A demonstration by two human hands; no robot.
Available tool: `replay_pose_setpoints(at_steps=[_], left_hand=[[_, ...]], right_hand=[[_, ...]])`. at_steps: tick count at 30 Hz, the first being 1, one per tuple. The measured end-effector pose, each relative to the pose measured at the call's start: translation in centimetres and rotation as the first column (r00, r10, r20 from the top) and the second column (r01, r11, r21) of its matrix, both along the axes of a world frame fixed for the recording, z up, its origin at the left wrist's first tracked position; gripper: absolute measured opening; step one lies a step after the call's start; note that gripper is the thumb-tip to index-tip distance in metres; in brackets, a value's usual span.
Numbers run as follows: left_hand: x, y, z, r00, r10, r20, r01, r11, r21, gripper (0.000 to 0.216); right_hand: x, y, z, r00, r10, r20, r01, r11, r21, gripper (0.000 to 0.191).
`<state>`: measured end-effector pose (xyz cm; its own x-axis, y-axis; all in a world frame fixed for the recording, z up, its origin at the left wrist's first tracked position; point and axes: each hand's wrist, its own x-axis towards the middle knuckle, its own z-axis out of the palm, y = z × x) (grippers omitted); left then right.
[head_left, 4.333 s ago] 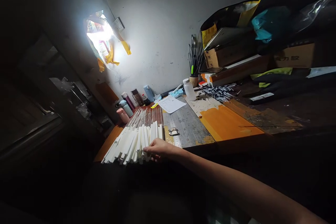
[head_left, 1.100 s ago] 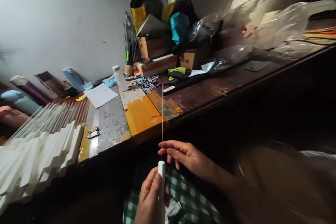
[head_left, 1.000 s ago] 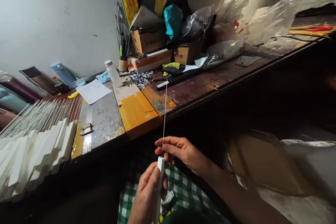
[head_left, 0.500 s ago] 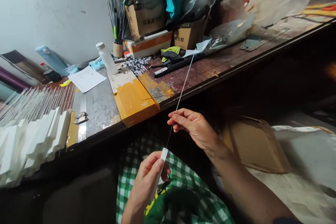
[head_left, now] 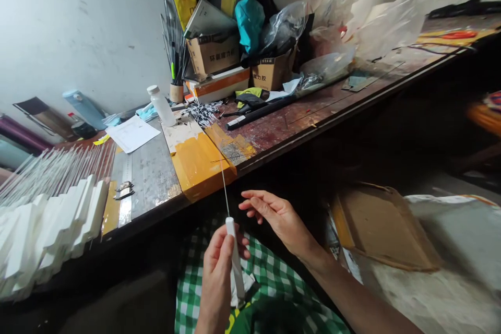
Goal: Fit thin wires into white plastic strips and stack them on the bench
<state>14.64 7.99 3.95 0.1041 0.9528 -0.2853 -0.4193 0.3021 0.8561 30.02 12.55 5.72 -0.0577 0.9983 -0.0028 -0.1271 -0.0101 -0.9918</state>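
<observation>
My left hand (head_left: pixel 221 258) is closed round a white block-shaped bar (head_left: pixel 235 261), held upright with its lower end leaning towards my lap. A thin pale rod (head_left: pixel 225 193) sticks up out of the bar's top end, its tip in front of the yellow-taped box edge. To the right of the rod, my right hand (head_left: pixel 274 214) hovers with its fingers apart and nothing in them. A bit of white cloth (head_left: pixel 245 289) shows behind the bar's lower end, over a green checked apron (head_left: pixel 282 271).
Several similar white bars with rods (head_left: pixel 58 219) lie stacked at the bench's left. A yellow-taped block (head_left: pixel 199 167), a white bottle (head_left: pixel 161 107), a paper sheet (head_left: pixel 133 133) and a black tube (head_left: pixel 258 112) rest on the bench. A cardboard tray (head_left: pixel 387 229) lies at lower right.
My right hand has let go of the rod and opened, moving slightly down. Less of the rod now shows above the bar, and bar and rod have swung to lean left.
</observation>
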Motion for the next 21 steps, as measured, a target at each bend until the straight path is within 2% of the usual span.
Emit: replay_pose_setpoints(at_steps=[2,4,6,8,13,17,21], left_hand=[[-0.3,0.6,0.5,0.989,0.146,0.009,-0.146,0.989,0.026,0.029],[-0.6,1.3,1.2,0.959,0.282,0.033,-0.284,0.956,0.074,0.028],[-0.7,2.0,1.6,0.920,0.389,0.050,-0.392,0.911,0.129,0.026],[-0.5,2.5,1.8,0.886,0.460,0.059,-0.463,0.872,0.160,0.024],[0.9,3.3,1.4,0.866,0.492,0.089,-0.500,0.856,0.131,0.022],[2.4,3.8,0.9,0.864,0.490,0.117,-0.502,0.859,0.104,0.019],[4.2,4.3,0.9,0.890,0.436,0.132,-0.452,0.882,0.133,0.018]], right_hand=[[0.3,-1.0,-0.5,0.986,-0.014,0.166,0.008,0.999,0.035,0.029],[0.5,-2.4,-1.3,0.947,0.052,0.318,-0.065,0.997,0.030,0.026],[0.4,-3.9,-2.2,0.910,0.127,0.396,-0.137,0.991,-0.002,0.023],[0.2,-5.1,-3.2,0.903,0.141,0.405,-0.142,0.989,-0.028,0.019],[0.2,-6.1,-5.0,0.915,-0.031,0.401,0.013,0.999,0.048,0.011],[1.5,-6.1,-5.3,0.887,-0.137,0.442,0.074,0.985,0.157,0.013],[2.8,-6.3,-5.7,0.870,-0.249,0.425,0.175,0.963,0.206,0.016]])
